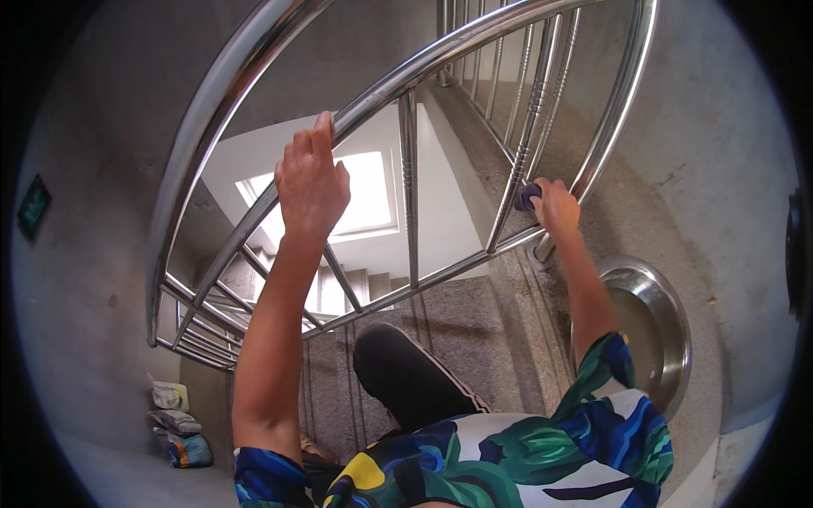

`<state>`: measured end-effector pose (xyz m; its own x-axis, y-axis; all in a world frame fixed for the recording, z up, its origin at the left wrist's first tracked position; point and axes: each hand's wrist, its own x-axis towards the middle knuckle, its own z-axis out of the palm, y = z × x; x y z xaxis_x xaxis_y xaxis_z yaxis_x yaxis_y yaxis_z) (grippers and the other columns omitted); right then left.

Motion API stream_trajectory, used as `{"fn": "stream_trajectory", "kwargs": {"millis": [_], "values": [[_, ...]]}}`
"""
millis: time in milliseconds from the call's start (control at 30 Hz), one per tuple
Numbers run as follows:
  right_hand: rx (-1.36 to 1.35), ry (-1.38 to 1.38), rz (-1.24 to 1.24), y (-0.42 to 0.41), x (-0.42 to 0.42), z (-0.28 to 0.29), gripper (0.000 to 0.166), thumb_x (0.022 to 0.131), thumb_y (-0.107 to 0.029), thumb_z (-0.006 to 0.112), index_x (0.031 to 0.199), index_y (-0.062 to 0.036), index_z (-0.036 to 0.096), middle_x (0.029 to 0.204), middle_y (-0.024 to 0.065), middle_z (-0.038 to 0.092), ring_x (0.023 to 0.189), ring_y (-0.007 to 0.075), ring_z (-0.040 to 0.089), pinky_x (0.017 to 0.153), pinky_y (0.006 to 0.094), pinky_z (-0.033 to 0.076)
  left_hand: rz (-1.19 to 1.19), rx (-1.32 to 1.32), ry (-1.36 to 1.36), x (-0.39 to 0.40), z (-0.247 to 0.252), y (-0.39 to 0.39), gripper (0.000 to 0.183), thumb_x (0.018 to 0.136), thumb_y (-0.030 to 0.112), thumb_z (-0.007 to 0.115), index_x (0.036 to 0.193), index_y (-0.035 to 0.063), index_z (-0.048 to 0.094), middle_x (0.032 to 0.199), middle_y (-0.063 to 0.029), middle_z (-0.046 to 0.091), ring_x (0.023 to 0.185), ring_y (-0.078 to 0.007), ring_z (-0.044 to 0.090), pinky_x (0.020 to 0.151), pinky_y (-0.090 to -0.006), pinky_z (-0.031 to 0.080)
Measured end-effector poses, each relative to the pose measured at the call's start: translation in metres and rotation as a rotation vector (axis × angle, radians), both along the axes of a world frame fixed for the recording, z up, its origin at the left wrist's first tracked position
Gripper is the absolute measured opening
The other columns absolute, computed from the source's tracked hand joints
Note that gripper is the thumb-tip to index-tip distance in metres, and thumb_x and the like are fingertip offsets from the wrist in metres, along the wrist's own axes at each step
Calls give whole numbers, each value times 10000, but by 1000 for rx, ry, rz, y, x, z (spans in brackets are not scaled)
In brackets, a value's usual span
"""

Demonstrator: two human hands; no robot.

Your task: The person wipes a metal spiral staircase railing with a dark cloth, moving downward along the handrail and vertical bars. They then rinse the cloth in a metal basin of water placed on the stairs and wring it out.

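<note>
My left hand (311, 181) rests on the sloping stainless steel handrail (381, 89), its fingers over the tube. To the right, my right hand (557, 206) holds a dark cloth (527, 197) near the foot of a ringed metal baluster (517, 171) and the thick end post (610, 140). Below that hand, the lower rail (444, 272) runs down to the left. A wide metal basin (676, 343) with cloudy water (635, 330) stands on the floor beside my right forearm, which hides part of its rim.
Speckled stone stairs (457, 317) lie under my knee. Beyond the railing, a bright window (362, 197) and lower steps show through the stairwell. Several filled bags (190, 449) are stacked at lower left. Grey walls (718, 127) stand on both sides, and another railing is at the top.
</note>
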<state>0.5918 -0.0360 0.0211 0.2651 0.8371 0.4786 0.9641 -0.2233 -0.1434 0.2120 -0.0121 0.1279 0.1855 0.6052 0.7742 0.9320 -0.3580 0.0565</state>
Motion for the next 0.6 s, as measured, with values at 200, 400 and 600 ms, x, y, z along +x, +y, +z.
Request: {"fn": "stream_trajectory", "kwargs": {"millis": [200, 400, 600], "values": [[-528, -238, 232, 65, 27, -65, 214, 693, -289, 680, 822, -120, 697, 900, 145, 663, 845, 316, 644, 715, 404, 521, 0, 33, 8, -1, -3, 2, 673, 759, 69, 646, 1330, 123, 296, 1045, -133, 513, 970, -296, 544, 845, -484, 419], [-441, -31, 246, 69, 5, -101, 178, 679, -261, 686, 822, -155, 682, 811, 134, 642, 776, 326, 614, 675, 407, 500, -12, 43, 17, 1, -4, 4, 654, 759, 65, 642, 1316, 122, 303, 1040, -136, 513, 952, -306, 545, 824, -487, 422], [36, 378, 147, 2, -37, -99, 197, 788, -171, 624, 962, -86, 585, 891, 126, 627, 815, 300, 603, 720, 402, 466, 5, 61, 16, -1, -4, 4, 664, 757, 73, 649, 1320, 120, 300, 1049, -139, 511, 948, -308, 548, 820, -489, 425]]}}
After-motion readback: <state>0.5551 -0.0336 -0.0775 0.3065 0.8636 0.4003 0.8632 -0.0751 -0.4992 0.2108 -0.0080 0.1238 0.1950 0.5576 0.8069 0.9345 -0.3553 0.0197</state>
